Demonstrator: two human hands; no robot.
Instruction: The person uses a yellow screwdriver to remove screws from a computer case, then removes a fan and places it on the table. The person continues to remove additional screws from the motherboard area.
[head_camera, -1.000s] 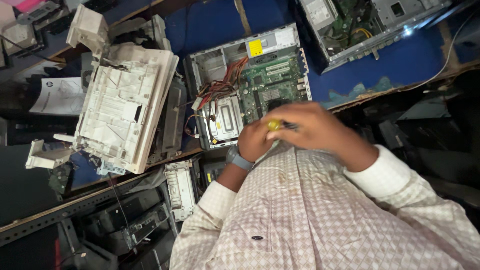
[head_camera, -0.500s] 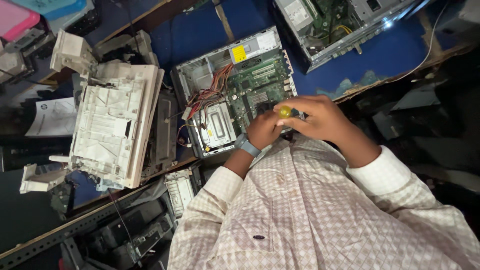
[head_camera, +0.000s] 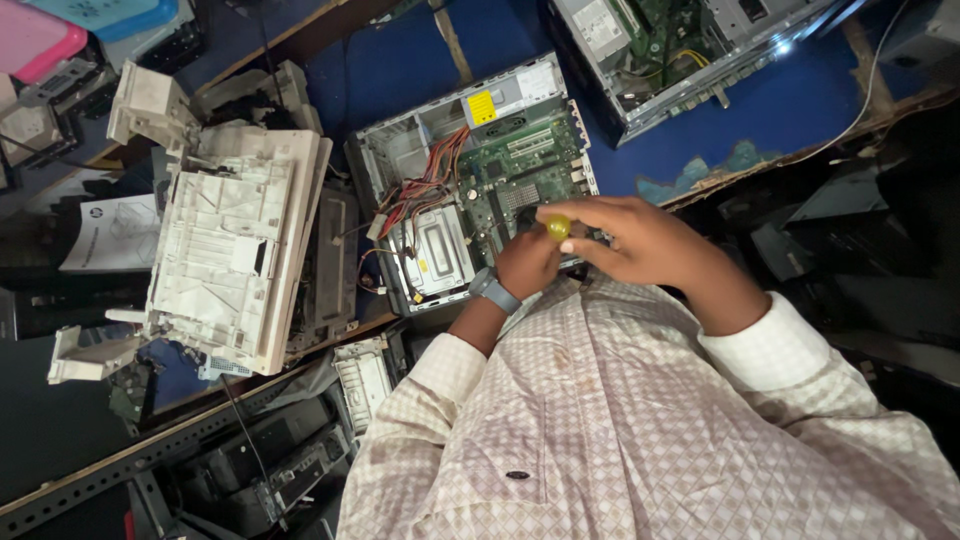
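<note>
At the bottom of the frame, at six o'clock, the person's checked shirt (head_camera: 640, 440) filled the view, both sleeves reaching up toward the centre. Just above it, the left hand (head_camera: 527, 262), with a grey wristwatch (head_camera: 496, 292) on the wrist, was curled closed low around what looked like the shaft of a tool, though its fingers were mostly hidden. The right hand (head_camera: 640, 240) came in from three o'clock, its fingers (head_camera: 575, 212) pressed together and pinching the yellow-green screwdriver handle (head_camera: 558, 227).

The screwdriver stood at the near edge of the open desktop computer case (head_camera: 470, 190), over the green motherboard (head_camera: 525, 180). Only the rounded butt of the handle showed, so its long axis seemed to run almost straight away from the camera, tip pointing down into the case; the tip itself was hidden.

Judging from this, the tip could slip off a screw and gouge the board, since both hands blocked the view of it. The red and orange wire bundle (head_camera: 425, 190) at ten o'clock lay near enough to snag.

Further off at nine o'clock sat a dismantled white printer (head_camera: 230, 260). At one o'clock, a second open computer case (head_camera: 680, 50) rested on the blue tabletop (head_camera: 800, 110).
</note>
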